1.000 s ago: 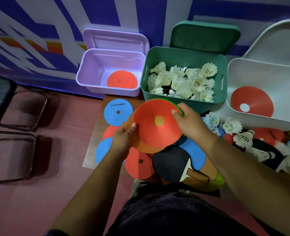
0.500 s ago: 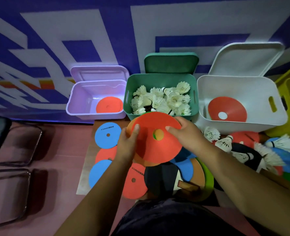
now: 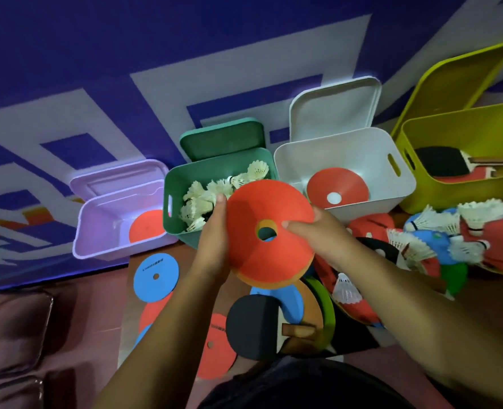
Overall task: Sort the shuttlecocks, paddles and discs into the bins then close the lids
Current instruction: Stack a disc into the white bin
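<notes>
Discs stacked red on orange are held up before the green bin, left hand and right hand each gripping a side; mid-sorting, the next move likely means carrying them right and lowering them into the white bin

Left to right: lilac bin, green bin, white bin, yellow bin. The wall behind is deep blue with broad white angular bands. The raised disc is orange-red, the shuttlecocks white, the flat disc blue, the near paddle black.
</notes>
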### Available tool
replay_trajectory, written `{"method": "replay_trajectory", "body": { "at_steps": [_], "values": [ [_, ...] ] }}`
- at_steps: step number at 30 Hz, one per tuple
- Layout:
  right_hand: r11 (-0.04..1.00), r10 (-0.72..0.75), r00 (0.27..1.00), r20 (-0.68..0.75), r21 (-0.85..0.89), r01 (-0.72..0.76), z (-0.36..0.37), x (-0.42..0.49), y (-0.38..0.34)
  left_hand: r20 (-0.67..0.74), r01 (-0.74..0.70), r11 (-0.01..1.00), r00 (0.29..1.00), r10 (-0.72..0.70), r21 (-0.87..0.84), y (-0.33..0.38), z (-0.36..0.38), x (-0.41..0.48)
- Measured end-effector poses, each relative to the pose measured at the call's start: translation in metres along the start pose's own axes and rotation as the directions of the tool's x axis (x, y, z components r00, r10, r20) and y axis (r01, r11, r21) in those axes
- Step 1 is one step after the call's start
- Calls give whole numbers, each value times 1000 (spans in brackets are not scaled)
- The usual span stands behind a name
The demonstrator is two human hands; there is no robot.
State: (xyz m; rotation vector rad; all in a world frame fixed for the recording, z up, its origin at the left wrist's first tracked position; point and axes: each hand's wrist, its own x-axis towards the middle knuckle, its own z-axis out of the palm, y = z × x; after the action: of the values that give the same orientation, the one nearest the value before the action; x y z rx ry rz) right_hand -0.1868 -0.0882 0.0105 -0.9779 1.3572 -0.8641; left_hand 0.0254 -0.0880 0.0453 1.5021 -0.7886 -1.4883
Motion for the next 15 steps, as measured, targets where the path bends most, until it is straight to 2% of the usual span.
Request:
{"method": "replay_trajectory", "body": {
  "at_steps": [4,8,11,15],
  "values": [
    [998,-17,995,-102,59,23,-26,-6,7,110,52,991,993,-39,-120,-3,26,4],
    [993,-9,990,-143,118,26,-53,-13,8,62,-57,995,997,52,85,-12,51,1],
    [991,26,996,-89,130,-14,-68,-17,10,-5,-159,976,987,162,147,-16,71,-3],
    [977,202,979,16,63,-202,-89,-23,9,-43,-236,953,968,248,190,-18,88,5]
  ]
}}
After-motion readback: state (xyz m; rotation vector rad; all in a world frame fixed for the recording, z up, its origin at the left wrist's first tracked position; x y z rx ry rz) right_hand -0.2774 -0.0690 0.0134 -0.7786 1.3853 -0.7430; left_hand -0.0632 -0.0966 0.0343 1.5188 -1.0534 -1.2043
